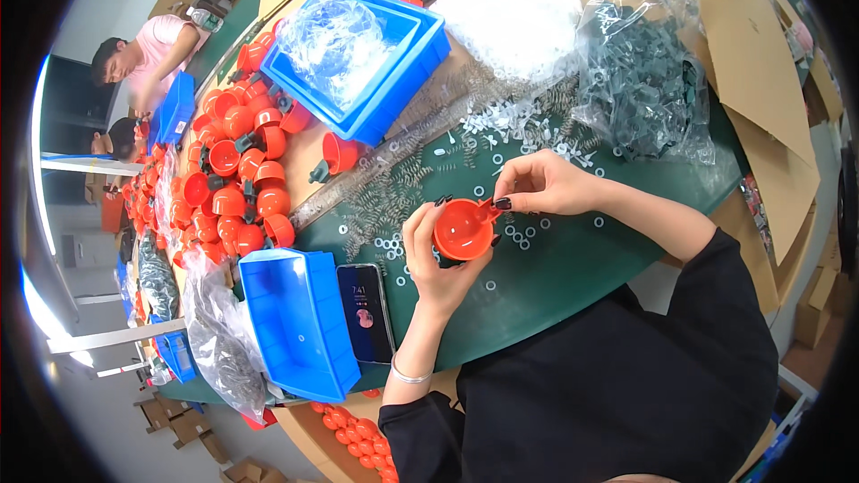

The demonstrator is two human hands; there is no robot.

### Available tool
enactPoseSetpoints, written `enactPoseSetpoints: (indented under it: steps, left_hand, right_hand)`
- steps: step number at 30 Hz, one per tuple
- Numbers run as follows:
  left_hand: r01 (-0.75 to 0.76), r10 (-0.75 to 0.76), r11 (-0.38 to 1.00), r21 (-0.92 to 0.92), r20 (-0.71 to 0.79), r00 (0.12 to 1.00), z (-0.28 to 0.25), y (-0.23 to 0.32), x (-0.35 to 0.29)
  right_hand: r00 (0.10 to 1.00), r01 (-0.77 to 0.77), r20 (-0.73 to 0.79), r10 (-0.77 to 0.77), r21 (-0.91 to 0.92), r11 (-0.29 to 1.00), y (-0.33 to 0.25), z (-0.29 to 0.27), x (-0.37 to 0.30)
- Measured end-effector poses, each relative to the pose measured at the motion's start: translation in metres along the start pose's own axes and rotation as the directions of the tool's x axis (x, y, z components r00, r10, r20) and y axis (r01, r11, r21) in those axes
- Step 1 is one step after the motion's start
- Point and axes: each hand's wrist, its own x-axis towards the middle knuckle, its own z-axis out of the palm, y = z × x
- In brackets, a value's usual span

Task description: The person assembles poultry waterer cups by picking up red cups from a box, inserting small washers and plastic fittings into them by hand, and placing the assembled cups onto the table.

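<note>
A round red-orange plastic cup with a short side stub is held up over the green tabletop, its hollow facing up. My left hand is closed around it from the left and below, fingers along its rim. My right hand pinches thumb and finger together at the stub; whatever is between the fingertips is too small or hidden to name. Below the hands lie scattered white washers. Thin metal springs are strewn to the left, and small white plastic pieces lie beyond.
Red cups with dark green parts pile up on the left. Nearby are a blue bin, a phone and stacked blue bins holding clear plastic. Farther are a white heap and a bag of dark green parts. Another person works far left.
</note>
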Motion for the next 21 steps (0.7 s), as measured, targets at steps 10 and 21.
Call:
enactPoseSetpoints:
  steps: [10, 21]
  left_hand:
    - [-0.002, 0.002, 1.000, -0.023, -0.014, 1.000, 0.000, -0.001, -0.001]
    - [-0.299, 0.298, 0.950, 0.086, 0.029, 0.954, -0.001, -0.005, -0.003]
  right_hand:
    - [1.000, -0.004, 0.021, 0.005, -0.038, 0.999, 0.005, -0.002, 0.000]
    - [0.993, 0.116, 0.043, -0.108, -0.315, 0.942, -0.009, 0.014, 0.001]
